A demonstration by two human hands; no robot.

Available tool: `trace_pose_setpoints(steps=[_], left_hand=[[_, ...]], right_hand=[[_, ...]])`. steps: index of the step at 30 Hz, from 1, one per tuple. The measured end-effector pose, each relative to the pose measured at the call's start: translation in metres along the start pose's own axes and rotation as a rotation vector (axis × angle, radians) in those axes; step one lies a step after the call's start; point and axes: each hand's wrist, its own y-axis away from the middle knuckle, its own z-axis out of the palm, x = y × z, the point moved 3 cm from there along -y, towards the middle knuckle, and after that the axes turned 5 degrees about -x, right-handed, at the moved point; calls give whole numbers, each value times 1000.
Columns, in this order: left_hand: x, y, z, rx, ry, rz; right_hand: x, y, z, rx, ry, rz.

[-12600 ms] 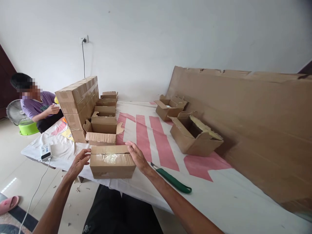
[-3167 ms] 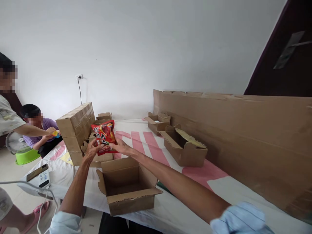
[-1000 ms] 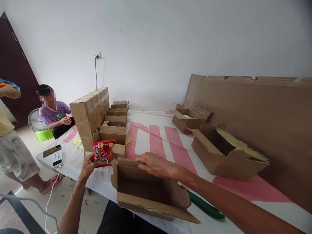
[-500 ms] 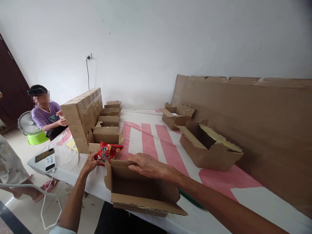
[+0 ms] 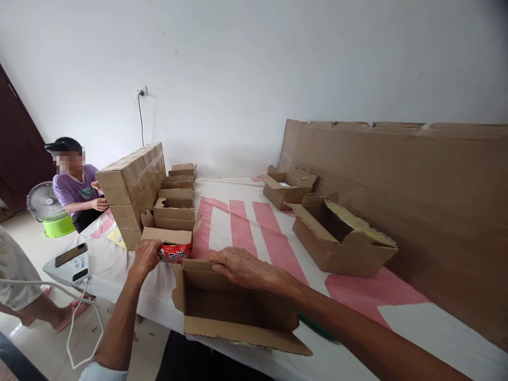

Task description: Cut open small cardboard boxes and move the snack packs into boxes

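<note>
Cardboard is under both hands at this moment. The left hand point(image 5: 146, 254) is gripping a red snack packet point(image 5: 174, 252) and pressing it down just beyond the far left corner of the open box point(image 5: 234, 307) that lies nearest the person on the desk point(image 5: 238, 227). Half a second ago that packet was standing higher, its printed face fully showing; now it is sinking low, partly tucked under the front flap of the next opened box point(image 5: 169, 233), so only a strip of red is showing. A second ago it was being held upright, clear of the cardboard. The right hand point(image 5: 240, 266) is staying where it was, lying flat with its fingers spread along the back wall of the open box, holding nothing.

That box is showing a bare floor inside, so the packet is outside it. A stack of sealed cartons point(image 5: 130, 185) is standing behind. A seated person point(image 5: 77, 188) is working at the far left, beside a phone point(image 5: 71, 254) on the sheet.
</note>
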Motion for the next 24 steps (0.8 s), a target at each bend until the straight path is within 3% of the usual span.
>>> trace_pose_setpoints(steps=[7, 11, 14, 18, 20, 24], left_hand=[[20, 2, 10, 60, -242, -13], [16, 20, 20, 230, -350, -72], [5, 29, 30, 372, -365, -133], [-4, 36, 40, 571, -294, -147], [-3, 37, 47, 550, -263, -153], [5, 34, 66, 304, -200, -181]], right_hand=[[-1, 4, -5, 4, -17, 24], [20, 11, -5, 33, -48, 63], [41, 21, 1, 129, -120, 91], [72, 42, 19, 366, -318, 161], [87, 53, 30, 446, -494, 213], [102, 63, 50, 468, -907, 236]])
